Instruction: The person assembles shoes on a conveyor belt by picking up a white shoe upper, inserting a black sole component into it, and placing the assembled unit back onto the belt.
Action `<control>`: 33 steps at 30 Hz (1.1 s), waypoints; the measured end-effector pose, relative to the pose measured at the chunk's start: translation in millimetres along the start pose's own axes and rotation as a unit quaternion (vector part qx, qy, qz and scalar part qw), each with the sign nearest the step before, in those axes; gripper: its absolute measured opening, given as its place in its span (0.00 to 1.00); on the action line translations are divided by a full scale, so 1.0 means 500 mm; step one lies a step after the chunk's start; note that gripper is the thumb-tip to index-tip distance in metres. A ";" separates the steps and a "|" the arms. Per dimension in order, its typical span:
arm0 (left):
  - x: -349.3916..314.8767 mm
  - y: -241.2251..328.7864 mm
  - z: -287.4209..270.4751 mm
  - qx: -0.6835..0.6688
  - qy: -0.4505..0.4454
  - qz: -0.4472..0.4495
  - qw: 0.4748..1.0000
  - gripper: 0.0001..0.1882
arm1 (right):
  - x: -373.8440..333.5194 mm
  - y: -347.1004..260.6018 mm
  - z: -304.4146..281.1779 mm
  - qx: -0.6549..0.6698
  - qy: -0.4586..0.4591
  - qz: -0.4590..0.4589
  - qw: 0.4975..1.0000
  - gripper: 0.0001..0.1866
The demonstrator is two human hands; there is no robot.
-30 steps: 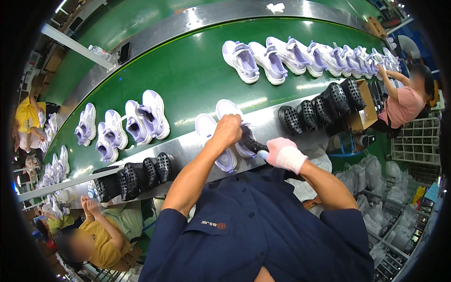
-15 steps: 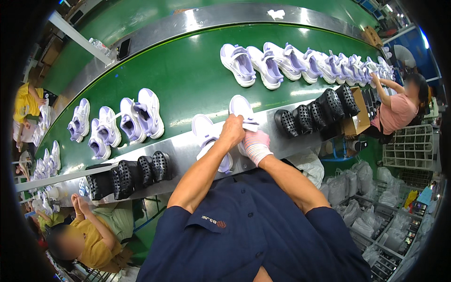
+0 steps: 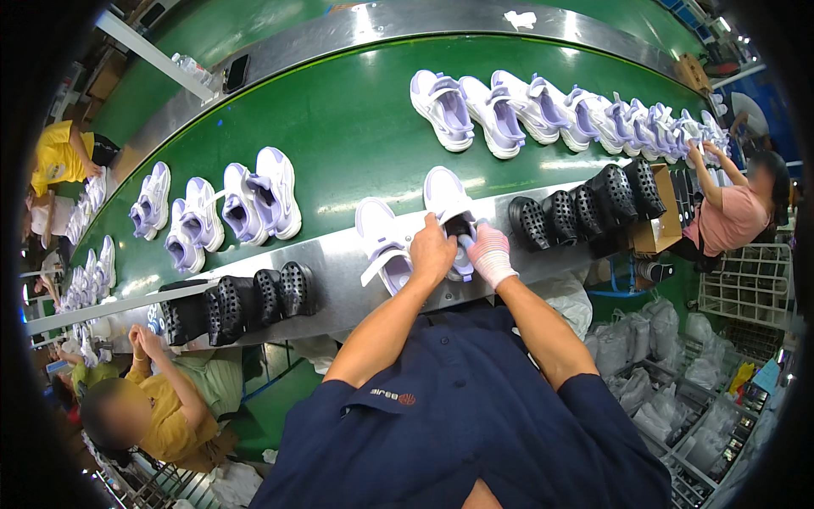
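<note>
A white-and-lilac sneaker lies on the metal edge of the line in front of me, toe pointing away. Its opening faces me and looks dark inside. My left hand, bare, grips the left side of that opening. On the opposite side my right hand, in a pink-and-white striped glove, holds the collar; the fingertips are partly hidden. Just left of my left hand rests another matching sneaker, its white strap hanging loose to the left.
Black perforated shoe lasts stand at left, with more black lasts at right beside a cardboard box. Sneakers line the green belt. Co-workers sit at lower left and right. Bagged items fill racks at right.
My hands have moved apart from the sneaker's strap and tongue to opposite sides of its opening, which now shows. The whole view has shifted slightly.
</note>
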State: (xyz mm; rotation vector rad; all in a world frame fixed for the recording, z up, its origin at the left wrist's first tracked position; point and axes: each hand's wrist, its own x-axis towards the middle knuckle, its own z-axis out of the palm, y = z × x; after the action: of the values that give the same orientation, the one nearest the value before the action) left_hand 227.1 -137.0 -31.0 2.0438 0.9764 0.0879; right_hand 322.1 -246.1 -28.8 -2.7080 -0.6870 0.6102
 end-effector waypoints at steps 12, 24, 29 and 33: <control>-0.223 -0.021 -0.214 0.129 -0.052 -0.140 0.980 0.29 | 0.026 0.013 0.036 -0.061 -0.010 -0.011 0.998 0.15; -0.284 -0.197 -0.255 -0.006 0.175 0.009 0.984 0.11 | -0.091 0.022 -0.118 -0.110 -0.074 -0.137 0.982 0.26; -0.387 -0.320 -0.507 0.220 0.495 -0.103 0.834 0.13 | -0.191 -0.063 -0.158 0.083 -0.104 -0.158 0.979 0.12; -0.420 -0.437 -0.585 0.242 0.506 -0.127 0.818 0.24 | -0.215 -0.151 -0.124 0.151 -0.150 -0.185 0.959 0.11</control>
State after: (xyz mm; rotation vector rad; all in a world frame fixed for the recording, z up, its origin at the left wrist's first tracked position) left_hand -164.5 -9.3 55.9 2.2755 2.0863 0.9489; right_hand 236.1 -246.4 88.3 -2.1523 -1.0468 0.9465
